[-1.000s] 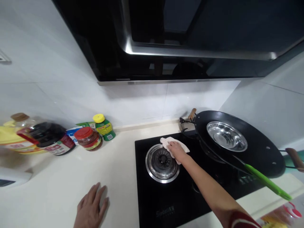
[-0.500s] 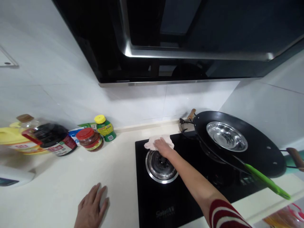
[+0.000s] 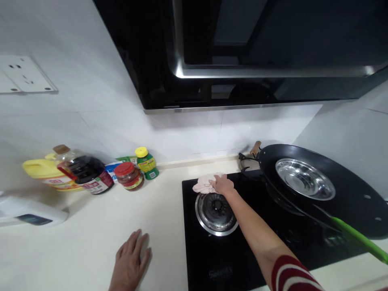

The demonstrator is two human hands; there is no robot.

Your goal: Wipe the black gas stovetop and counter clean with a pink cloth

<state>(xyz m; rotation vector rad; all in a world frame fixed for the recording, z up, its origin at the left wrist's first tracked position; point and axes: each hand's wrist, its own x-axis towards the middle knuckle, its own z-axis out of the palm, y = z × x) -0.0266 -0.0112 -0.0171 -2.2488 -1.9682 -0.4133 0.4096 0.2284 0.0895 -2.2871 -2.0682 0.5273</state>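
My right hand presses a pale pink cloth onto the back of the black glass cooktop, its fingers bent over the cloth's right part. Just in front of the cloth is the round metal burner, bare of any pot support. My left hand lies palm down on the white counter, left of the cooktop, with its fingers stretched out and nothing held. A striped red sleeve covers part of my right arm.
A large black wok occupies the cooktop's right side, holding a steel dish and a green-handled utensil. A black pot support leans behind it. A red-lidded jar and bottles stand left. The range hood hangs low overhead.
The view has turned left, so everything appears farther right and a wall socket shows. My right hand and the cloth have shifted slightly along the cooktop's back; my left hand remains flat.
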